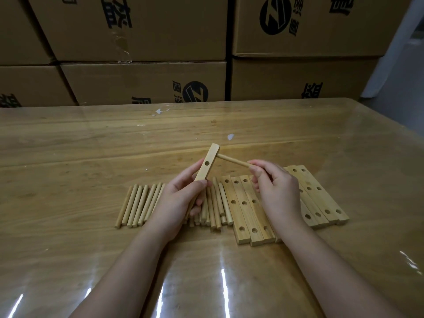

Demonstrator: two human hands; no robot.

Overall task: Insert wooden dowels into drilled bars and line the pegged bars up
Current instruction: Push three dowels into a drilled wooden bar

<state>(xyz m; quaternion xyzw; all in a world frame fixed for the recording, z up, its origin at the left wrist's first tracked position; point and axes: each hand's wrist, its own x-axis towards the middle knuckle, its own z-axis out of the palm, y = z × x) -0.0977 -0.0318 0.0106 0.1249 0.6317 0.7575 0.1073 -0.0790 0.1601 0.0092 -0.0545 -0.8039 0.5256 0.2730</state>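
Note:
My left hand [176,200] grips a drilled wooden bar [207,162] by its lower part and holds it tilted above the table, one open hole showing at its middle. My right hand [275,187] pinches a wooden dowel [232,160] whose far end meets the upper part of the bar. Beneath the hands lies a row of loose dowels [140,205], partly hidden by my left hand. To their right, several drilled bars [243,210] lie side by side, and more drilled bars [321,193] lie right of my right wrist.
The glossy wooden table [91,157] runs wide on all sides, with small white scraps [230,136] beyond the bar. Stacked cardboard boxes [142,83] stand against the table's far edge. The table's right edge falls away at the far right.

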